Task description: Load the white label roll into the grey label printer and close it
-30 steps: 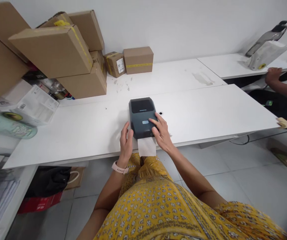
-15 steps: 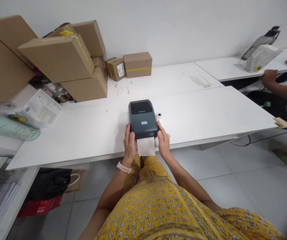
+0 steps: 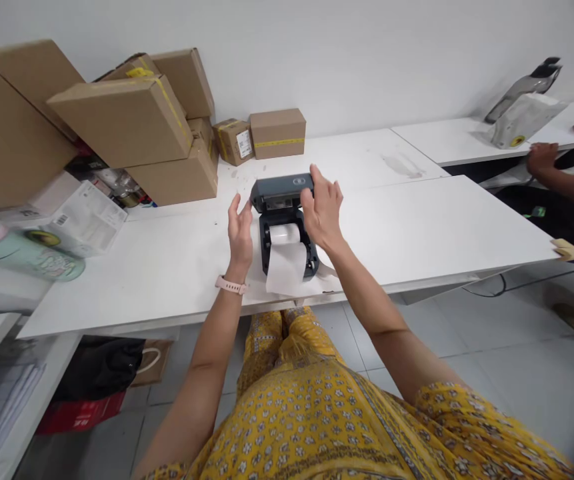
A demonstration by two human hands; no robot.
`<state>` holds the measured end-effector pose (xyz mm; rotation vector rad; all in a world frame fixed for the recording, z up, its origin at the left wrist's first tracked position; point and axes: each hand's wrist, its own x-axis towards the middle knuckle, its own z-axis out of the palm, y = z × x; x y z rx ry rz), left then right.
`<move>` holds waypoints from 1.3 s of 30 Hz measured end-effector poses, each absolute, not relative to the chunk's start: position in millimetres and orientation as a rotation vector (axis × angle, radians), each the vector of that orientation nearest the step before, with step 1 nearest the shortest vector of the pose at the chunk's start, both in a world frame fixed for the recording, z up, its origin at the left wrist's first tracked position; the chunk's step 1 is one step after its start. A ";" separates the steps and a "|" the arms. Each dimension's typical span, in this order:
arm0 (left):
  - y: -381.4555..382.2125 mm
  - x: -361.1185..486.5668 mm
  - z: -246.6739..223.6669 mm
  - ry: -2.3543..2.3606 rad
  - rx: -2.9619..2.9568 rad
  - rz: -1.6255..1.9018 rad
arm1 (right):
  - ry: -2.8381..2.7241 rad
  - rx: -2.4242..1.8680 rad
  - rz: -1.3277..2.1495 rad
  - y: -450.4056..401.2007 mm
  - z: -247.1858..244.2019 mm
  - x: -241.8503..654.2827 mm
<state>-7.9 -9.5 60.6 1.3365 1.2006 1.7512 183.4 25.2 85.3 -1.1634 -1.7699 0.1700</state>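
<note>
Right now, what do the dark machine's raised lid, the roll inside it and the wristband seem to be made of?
The raised lid looks like hard, dark plastic with a low sheen, given its smooth moulded edges. The roll seems to be white paper, as a thin strip hangs from it. The wristband is probably pink silicone or rubber, being smooth and evenly coloured.

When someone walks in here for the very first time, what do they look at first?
Probably the dark machine in the middle, with its lid up, a white paper roll inside, and the right hand at the lid. Next might be the bright yellow flowery clothes at the bottom, then the brown boxes piled up at the back left.
</note>
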 end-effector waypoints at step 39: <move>-13.6 8.6 12.6 1.855 1.321 1.184 | -2.996 -0.993 0.779 123.6 58.0 148.8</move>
